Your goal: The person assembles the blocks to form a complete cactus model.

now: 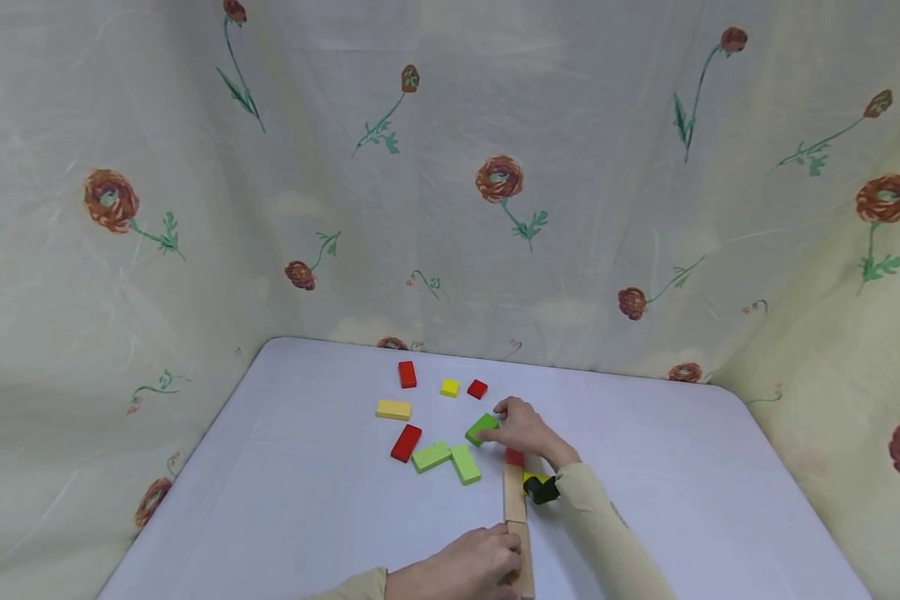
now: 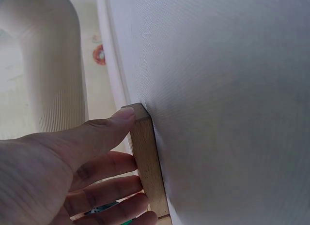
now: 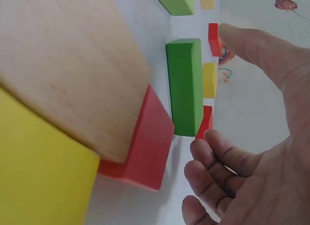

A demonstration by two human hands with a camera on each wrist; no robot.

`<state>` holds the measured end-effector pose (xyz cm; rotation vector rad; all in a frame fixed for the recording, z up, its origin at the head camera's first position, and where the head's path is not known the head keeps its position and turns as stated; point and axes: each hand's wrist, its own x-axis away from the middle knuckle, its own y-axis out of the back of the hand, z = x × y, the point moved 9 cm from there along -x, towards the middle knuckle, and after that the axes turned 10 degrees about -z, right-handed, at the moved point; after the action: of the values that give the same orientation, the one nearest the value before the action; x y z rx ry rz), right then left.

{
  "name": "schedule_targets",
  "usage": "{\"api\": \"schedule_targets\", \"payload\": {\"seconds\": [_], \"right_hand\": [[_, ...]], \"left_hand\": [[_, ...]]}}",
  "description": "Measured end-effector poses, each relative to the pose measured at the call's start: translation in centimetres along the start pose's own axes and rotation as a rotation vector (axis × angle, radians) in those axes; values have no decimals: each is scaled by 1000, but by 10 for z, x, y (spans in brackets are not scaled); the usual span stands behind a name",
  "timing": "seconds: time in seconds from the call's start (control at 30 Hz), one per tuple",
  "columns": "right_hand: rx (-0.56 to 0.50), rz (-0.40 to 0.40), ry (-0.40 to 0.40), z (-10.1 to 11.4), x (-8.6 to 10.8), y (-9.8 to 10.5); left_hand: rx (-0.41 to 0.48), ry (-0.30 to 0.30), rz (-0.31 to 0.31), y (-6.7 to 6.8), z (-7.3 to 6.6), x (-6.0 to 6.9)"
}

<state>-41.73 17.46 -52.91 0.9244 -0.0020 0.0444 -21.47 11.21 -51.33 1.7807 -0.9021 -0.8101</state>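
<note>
A dark green block (image 1: 482, 428) lies flat on the white table. My right hand (image 1: 525, 429) hovers at it, thumb and fingers spread apart; the right wrist view shows the green block (image 3: 185, 87) between them without a grip. Two plain wooden blocks (image 1: 515, 493) stand end to end in a line, with a red block (image 1: 514, 457) at the far end. Against the side of the nearer wooden block (image 2: 149, 162) my left hand (image 2: 63, 172) rests its loosely bent fingers, while the thumb touches its near end. A yellow block (image 3: 38, 162) sits beside the line, partly hidden in the head view.
Left of the line lie two light green blocks (image 1: 447, 460), a red block (image 1: 406, 443) and a pale yellow block (image 1: 393, 409). Farther back are another red block (image 1: 407, 374), a small yellow block (image 1: 449, 387) and a small red block (image 1: 477, 389). A flowered curtain (image 1: 450, 208) surrounds the table (image 1: 292, 467).
</note>
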Motion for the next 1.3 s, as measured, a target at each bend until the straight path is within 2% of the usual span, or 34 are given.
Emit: {"api": "schedule_targets", "payload": {"seconds": [0.3, 0.57, 0.73, 1.13, 1.3], "right_hand": [[10, 29, 19, 1, -1, -8], [45, 27, 21, 2, -4, -9], [49, 33, 23, 3, -5, -8], [31, 47, 33, 4, -8, -6], [37, 43, 51, 2, -9, -3]], "left_hand": [[41, -8, 5, 1, -1, 1], [25, -14, -9, 1, -1, 1], [49, -13, -6, 0, 1, 0], [-3, -17, -11, 2, 0, 0], [5, -21, -18, 2, -1, -1]]}}
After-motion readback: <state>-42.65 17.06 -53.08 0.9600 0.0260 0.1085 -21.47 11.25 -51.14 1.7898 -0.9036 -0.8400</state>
